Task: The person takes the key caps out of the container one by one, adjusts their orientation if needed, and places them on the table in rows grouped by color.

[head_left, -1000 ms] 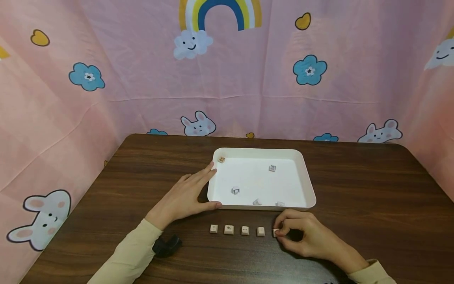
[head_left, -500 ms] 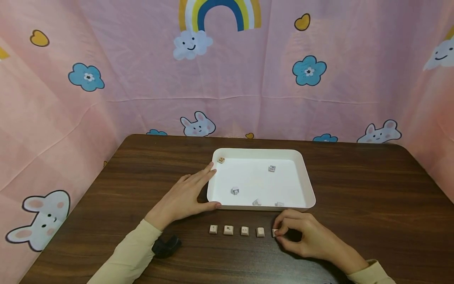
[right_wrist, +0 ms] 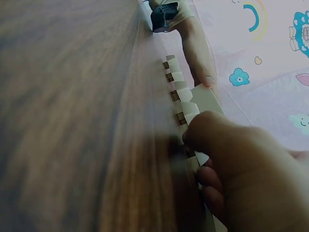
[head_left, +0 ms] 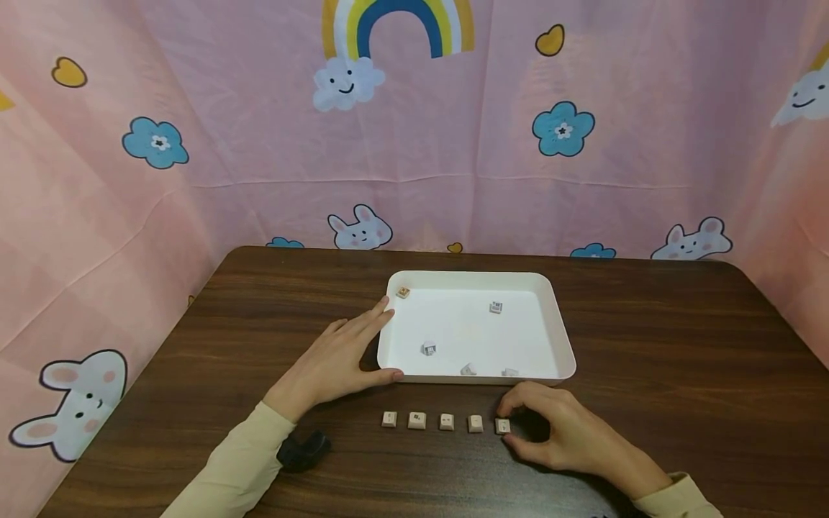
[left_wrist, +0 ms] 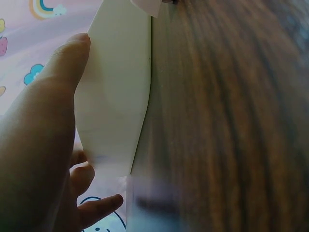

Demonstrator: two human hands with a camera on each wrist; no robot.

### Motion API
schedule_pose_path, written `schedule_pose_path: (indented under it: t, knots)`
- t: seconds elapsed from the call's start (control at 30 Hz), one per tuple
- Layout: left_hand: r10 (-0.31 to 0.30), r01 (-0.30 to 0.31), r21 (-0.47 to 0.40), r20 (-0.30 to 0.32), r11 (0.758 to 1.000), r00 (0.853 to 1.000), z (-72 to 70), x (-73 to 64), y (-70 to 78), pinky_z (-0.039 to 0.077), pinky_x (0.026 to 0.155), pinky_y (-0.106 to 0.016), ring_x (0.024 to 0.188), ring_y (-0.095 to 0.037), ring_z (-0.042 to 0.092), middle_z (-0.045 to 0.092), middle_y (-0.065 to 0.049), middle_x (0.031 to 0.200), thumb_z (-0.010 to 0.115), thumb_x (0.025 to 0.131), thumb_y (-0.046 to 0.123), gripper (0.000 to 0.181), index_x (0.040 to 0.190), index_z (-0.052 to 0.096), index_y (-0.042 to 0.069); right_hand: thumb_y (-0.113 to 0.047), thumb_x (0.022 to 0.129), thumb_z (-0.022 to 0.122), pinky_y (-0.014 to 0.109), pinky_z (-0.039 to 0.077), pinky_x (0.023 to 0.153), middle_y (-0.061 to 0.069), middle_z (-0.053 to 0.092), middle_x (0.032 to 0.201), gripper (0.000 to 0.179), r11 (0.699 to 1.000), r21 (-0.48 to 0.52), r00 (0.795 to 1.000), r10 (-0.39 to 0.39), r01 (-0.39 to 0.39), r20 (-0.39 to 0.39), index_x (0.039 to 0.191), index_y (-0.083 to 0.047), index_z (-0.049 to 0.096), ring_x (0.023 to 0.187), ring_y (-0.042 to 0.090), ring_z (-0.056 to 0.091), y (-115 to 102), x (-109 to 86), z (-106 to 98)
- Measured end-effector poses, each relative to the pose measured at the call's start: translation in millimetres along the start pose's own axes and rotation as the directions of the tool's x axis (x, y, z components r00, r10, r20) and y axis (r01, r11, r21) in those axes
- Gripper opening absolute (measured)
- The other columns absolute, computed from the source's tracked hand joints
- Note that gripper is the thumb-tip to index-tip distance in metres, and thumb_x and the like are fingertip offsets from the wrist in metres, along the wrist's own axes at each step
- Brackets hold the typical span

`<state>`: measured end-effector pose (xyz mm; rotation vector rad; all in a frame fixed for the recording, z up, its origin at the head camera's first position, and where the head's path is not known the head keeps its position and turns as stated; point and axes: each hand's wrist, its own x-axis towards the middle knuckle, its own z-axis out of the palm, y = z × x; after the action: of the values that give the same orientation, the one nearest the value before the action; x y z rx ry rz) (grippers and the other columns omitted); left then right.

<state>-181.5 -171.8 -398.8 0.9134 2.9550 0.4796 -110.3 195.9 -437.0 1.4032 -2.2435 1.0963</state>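
In the head view, a row of several beige keycaps (head_left: 417, 421) lies on the table before the white tray (head_left: 476, 379). My right hand (head_left: 563, 428) is at the row's right end, its thumb and a finger on either side of the last keycap (head_left: 502, 426), whose printed top shows between them. In the right wrist view the thumb hides part of that keycap. My left hand (head_left: 337, 363) rests at the tray's left front corner, fingers fairly straight, thumb on the front edge. The left wrist view shows the thumb against the tray wall (left_wrist: 116, 77).
Inside the tray lie several more keycaps, among them a brownish one (head_left: 403, 293) in the far left corner and a grey-white one (head_left: 495, 308) towards the back. A black strap device (head_left: 303, 452) sits at my left wrist. A printed pink curtain (head_left: 414, 144) hangs behind the table.
The right thumb and finger stand wider apart than before, and the last keycap, formerly half covered, now shows fully between them. The left hand and tray have stayed put.
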Motion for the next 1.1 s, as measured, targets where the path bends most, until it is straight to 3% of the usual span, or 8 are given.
schedule_pose_path:
  t: [0.17, 0.33, 0.5, 0.73, 0.93, 1.1]
  knots:
    - [0.003, -0.003, 0.003, -0.001, 1.000, 1.000, -1.2, -0.4, -0.2, 0.034, 0.116, -0.060, 0.151, -0.023, 0.036, 0.015, 0.003, 0.171, 0.058, 0.086, 0.078, 0.102, 0.163, 0.028, 0.018, -0.012, 0.081, 0.085, 0.016, 0.053, 0.084, -0.004, 0.068, 0.108, 0.036, 1.000, -0.017, 1.000, -0.019, 0.019, -0.023, 0.112, -0.013, 0.066, 0.095, 0.007, 0.066, -1, 1.0, 0]
    - [0.006, -0.006, 0.007, -0.006, 1.000, 1.000, -3.4, -1.6, -0.3, 0.034, 0.116, -0.060, 0.151, -0.023, 0.037, 0.015, 0.003, 0.171, 0.058, 0.086, 0.078, 0.101, 0.163, 0.029, 0.018, -0.018, 0.091, 0.076, 0.018, 0.054, 0.082, -0.001, 0.070, 0.101, 0.019, 0.998, -0.022, 0.992, -0.057, 0.055, -0.109, 0.107, -0.010, 0.069, 0.090, 0.009, 0.066, -4, 8.6, -3]
    - [0.013, -0.013, 0.015, -0.014, 1.000, 1.000, -4.5, -3.2, -0.3, 0.035, 0.115, -0.059, 0.150, -0.022, 0.037, 0.016, 0.002, 0.171, 0.058, 0.086, 0.078, 0.101, 0.162, 0.030, 0.017, -0.017, 0.096, 0.070, 0.018, 0.055, 0.079, 0.001, 0.072, 0.093, 0.010, 0.996, -0.019, 0.979, -0.092, 0.090, -0.182, 0.101, -0.008, 0.071, 0.085, 0.010, 0.067, -7, 27.0, -8]
    - [0.014, -0.013, 0.020, -0.012, 1.000, 1.000, -4.0, -3.6, -1.1, 0.036, 0.115, -0.059, 0.151, -0.022, 0.036, 0.015, 0.003, 0.171, 0.058, 0.087, 0.078, 0.101, 0.162, 0.029, 0.017, -0.017, 0.097, 0.068, 0.018, 0.056, 0.076, 0.002, 0.072, 0.088, 0.008, 0.994, -0.038, 0.969, -0.110, 0.104, -0.223, 0.099, -0.010, 0.072, 0.081, 0.010, 0.068, -9, 56.8, -24]
    - [0.016, -0.016, 0.001, -0.016, 1.000, 1.000, -3.1, -3.4, -1.2, 0.036, 0.115, -0.058, 0.151, -0.022, 0.036, 0.016, 0.002, 0.171, 0.058, 0.087, 0.078, 0.101, 0.162, 0.029, 0.017, -0.011, 0.093, 0.072, 0.019, 0.055, 0.078, -0.001, 0.074, 0.091, 0.010, 0.997, -0.052, 0.970, -0.059, 0.048, -0.235, 0.103, -0.014, 0.074, 0.082, 0.009, 0.068, -9, 86.6, -41]
    - [0.023, -0.023, -0.009, -0.015, 1.000, 1.000, -0.3, -2.4, -0.4, 0.036, 0.115, -0.058, 0.150, -0.022, 0.037, 0.016, 0.001, 0.171, 0.058, 0.087, 0.077, 0.101, 0.162, 0.030, 0.017, -0.002, 0.085, 0.077, 0.019, 0.055, 0.077, -0.007, 0.074, 0.093, 0.022, 0.994, -0.063, 0.977, 0.078, -0.092, -0.198, 0.101, -0.016, 0.075, 0.084, 0.005, 0.068, -5, 109.9, -47]
